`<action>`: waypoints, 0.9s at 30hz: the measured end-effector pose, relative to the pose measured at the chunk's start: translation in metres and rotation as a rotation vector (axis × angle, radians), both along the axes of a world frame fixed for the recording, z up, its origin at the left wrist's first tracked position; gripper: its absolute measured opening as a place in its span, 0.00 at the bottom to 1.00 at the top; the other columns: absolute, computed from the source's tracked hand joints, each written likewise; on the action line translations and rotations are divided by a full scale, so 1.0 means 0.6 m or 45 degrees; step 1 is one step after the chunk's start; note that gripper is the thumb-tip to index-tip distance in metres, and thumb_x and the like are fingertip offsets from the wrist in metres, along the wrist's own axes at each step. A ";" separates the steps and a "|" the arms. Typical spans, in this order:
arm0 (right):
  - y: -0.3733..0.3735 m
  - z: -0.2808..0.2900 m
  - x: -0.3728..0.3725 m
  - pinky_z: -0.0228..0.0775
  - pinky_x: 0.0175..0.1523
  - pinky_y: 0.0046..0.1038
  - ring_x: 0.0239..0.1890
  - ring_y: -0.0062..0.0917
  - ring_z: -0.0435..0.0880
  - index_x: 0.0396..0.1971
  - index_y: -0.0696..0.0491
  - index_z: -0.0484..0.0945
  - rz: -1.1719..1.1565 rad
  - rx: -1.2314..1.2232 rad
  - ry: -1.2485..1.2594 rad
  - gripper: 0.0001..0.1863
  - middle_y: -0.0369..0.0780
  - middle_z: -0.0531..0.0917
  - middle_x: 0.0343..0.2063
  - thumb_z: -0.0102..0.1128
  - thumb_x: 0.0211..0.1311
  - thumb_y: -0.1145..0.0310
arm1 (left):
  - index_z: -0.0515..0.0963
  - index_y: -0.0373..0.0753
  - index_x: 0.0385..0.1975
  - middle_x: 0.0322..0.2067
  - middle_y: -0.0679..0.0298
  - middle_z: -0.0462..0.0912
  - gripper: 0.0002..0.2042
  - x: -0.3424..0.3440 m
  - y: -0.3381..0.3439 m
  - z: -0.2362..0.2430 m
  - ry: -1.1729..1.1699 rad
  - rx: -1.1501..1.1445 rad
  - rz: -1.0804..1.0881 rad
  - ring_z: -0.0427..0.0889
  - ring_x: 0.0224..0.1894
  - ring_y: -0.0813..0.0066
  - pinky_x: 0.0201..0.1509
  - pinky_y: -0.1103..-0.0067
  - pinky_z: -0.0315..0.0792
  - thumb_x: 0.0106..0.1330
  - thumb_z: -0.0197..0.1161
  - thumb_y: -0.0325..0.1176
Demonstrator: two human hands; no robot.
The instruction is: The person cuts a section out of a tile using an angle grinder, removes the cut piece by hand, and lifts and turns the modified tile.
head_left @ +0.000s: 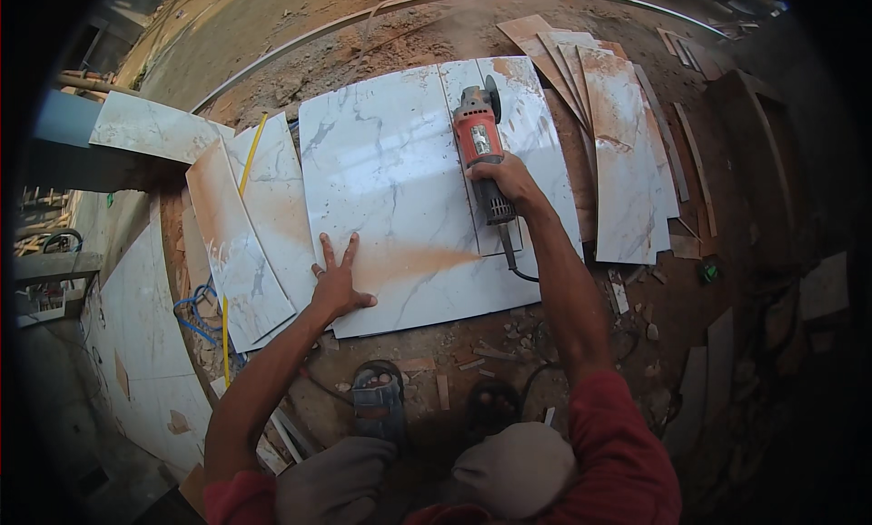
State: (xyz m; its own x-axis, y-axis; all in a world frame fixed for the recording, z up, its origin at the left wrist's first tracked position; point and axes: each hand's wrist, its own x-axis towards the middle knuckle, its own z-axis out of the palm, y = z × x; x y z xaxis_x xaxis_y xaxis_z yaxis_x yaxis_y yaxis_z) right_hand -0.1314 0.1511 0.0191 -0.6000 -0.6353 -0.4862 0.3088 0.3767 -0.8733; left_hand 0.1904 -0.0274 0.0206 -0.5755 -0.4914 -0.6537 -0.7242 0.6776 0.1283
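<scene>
A large white marble-veined tile lies flat in the middle, with a dusty orange streak across its lower part. My left hand rests on its lower left, fingers spread. My right hand grips a red and black angle grinder, which lies over a narrow cut line in the tile's right part, its disc at the far end. A black cord runs from the grinder's near end over the tile's lower edge.
Stacked tile strips lie at right, other pieces at left beside a yellow rule and blue cord. A long metal bar spans the back. My sandaled feet stand among rubble and offcuts below.
</scene>
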 end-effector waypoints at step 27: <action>0.024 0.006 0.026 0.76 0.30 0.26 0.23 0.24 0.82 0.39 0.60 0.76 -0.018 -0.062 -0.017 0.21 0.41 0.83 0.27 0.71 0.44 0.68 | 0.32 0.63 0.76 0.72 0.39 0.15 0.69 -0.006 0.002 0.009 -0.011 0.023 0.024 0.50 0.65 0.11 0.70 0.46 0.58 0.38 0.83 0.49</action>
